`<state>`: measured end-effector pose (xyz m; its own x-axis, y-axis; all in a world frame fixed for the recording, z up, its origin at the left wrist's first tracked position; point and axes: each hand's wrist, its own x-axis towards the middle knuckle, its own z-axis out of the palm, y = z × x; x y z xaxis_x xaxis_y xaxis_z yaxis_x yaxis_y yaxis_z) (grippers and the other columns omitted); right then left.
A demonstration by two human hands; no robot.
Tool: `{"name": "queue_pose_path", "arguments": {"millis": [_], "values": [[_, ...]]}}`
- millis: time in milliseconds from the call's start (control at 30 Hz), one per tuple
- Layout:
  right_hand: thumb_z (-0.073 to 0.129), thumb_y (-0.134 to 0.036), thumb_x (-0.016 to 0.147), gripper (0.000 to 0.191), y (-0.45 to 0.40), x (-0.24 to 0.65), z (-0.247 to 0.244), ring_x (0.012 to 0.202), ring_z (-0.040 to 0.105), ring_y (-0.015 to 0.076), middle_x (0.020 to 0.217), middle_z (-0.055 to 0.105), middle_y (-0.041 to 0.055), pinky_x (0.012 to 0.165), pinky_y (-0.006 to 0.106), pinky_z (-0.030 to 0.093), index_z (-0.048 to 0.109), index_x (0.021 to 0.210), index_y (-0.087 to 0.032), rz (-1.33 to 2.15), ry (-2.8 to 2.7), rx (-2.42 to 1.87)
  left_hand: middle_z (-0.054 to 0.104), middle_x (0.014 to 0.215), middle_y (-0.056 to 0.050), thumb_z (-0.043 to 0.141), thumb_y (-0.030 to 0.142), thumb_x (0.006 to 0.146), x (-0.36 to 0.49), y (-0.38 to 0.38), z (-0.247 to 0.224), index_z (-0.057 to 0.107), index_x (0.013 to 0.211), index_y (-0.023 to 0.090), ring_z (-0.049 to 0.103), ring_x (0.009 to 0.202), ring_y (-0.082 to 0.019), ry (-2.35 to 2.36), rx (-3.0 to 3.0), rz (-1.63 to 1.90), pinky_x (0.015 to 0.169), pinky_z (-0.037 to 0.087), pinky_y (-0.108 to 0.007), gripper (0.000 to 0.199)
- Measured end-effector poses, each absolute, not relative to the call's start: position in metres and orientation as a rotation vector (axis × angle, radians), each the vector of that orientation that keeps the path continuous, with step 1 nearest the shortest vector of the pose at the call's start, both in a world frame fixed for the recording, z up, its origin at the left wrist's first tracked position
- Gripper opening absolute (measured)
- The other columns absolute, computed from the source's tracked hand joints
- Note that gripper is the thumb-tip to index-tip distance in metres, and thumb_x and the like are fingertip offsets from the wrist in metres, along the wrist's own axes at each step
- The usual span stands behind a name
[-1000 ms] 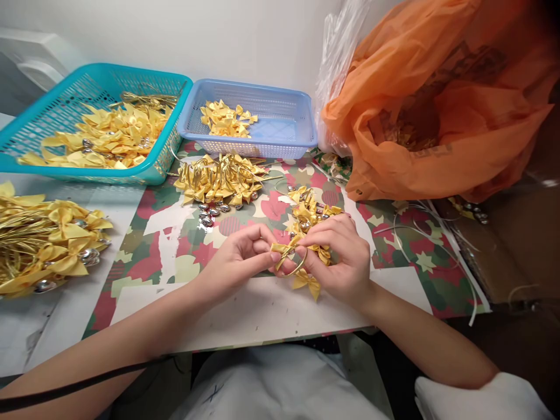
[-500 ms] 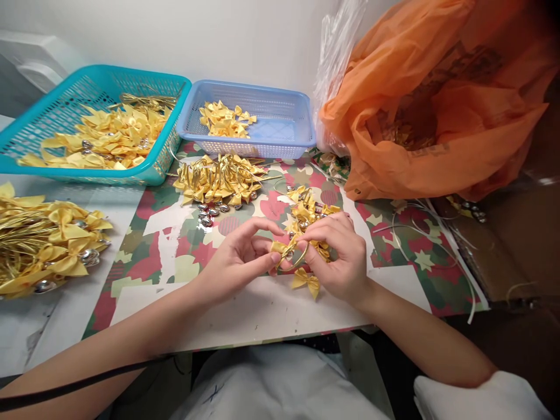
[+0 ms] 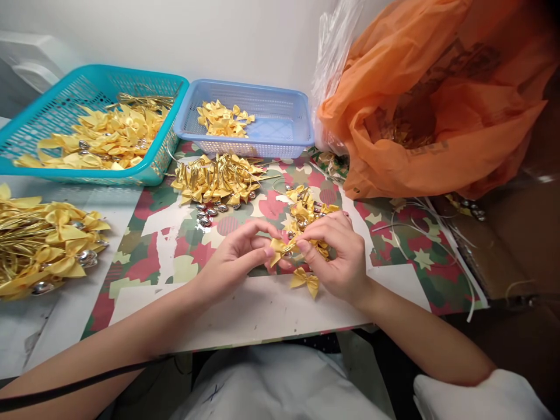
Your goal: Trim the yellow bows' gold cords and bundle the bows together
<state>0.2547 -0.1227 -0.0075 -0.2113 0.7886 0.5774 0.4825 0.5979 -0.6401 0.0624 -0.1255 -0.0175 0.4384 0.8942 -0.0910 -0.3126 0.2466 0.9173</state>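
Between my hands is a yellow bow (image 3: 277, 249) with gold cord and a small silver bell. My left hand (image 3: 238, 256) pinches the bow's left side between thumb and fingers. The thumb and fingertips of my right hand (image 3: 339, 254) are closed on the gold cord at the bow's right side. Another yellow bow (image 3: 305, 282) lies on the white paper just below my right hand. Behind my hands a small pile of bows with bells (image 3: 304, 204) rests on the patterned sheet, partly hidden by my right hand.
A teal basket (image 3: 153, 169) and a blue basket (image 3: 262, 146) hold yellow bows. Corded bows lie in a middle bundle (image 3: 219, 181) and a left bundle (image 3: 56, 245). An orange bag (image 3: 437, 169) stands at the right, with white cords (image 3: 420, 227) before it.
The gold cord loop that stood out between my hands is now drawn in close to the bow. The bow's yellow loop shows more openly by my left fingertips.
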Motion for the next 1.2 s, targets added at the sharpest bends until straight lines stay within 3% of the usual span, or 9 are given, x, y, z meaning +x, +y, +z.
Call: {"name": "queue_pose_path", "arguments": {"millis": [267,500,667,900,1200], "values": [[0.064,-0.016,0.079,0.007,-0.1217,0.2561,-0.0070,0.074,0.058,0.0166,0.073,0.071,-0.0016,0.075,0.037,0.040,0.066,0.078,-0.023,0.385,-1.884,-1.007,0.071,0.071,0.001,0.071,0.025,0.086,0.0640,-0.1251,-0.0166,0.061,0.091,0.019,0.066,0.065,-0.010,0.682,0.961,0.922,0.063,0.051,-0.019,0.013],[0.068,-0.020,0.078,0.013,-0.1237,0.2535,-0.0086,0.071,0.055,0.0163,0.070,0.065,-0.0022,0.074,0.036,0.039,0.056,0.073,-0.022,0.371,-1.879,-1.031,0.061,0.078,0.003,0.068,0.017,0.087,0.0639,-0.1313,-0.0205,0.058,0.088,0.018,0.064,0.070,-0.008,0.754,1.186,1.023,0.064,0.053,-0.017,0.010],[0.066,-0.019,0.080,0.019,-0.1235,0.2512,-0.0101,0.073,0.050,0.0160,0.069,0.060,-0.0023,0.071,0.033,0.036,0.048,0.072,-0.022,0.500,-1.917,-1.069,0.058,0.076,0.004,0.067,0.012,0.086,0.0649,-0.1347,-0.0224,0.055,0.083,0.018,0.061,0.071,-0.007,0.799,1.338,1.058,0.066,0.053,-0.016,0.014],[0.058,-0.027,0.088,0.027,-0.1194,0.2523,-0.0047,0.074,0.050,0.0149,0.068,0.058,-0.0024,0.077,0.032,0.037,0.046,0.064,-0.021,0.868,-1.930,-1.082,0.058,0.076,0.003,0.068,0.017,0.087,0.0669,-0.1339,-0.0167,0.054,0.082,0.018,0.067,0.074,-0.011,0.789,1.294,0.974,0.069,0.057,-0.020,0.014],[0.058,-0.032,0.090,0.033,-0.1180,0.2535,-0.0046,0.073,0.050,0.0139,0.065,0.058,-0.0034,0.079,0.033,0.037,0.048,0.061,-0.020,0.991,-1.901,-1.062,0.065,0.073,0.001,0.069,0.023,0.087,0.0669,-0.1314,-0.0158,0.053,0.082,0.018,0.067,0.070,-0.010,0.713,1.142,0.909,0.064,0.054,-0.018,0.017]]}}
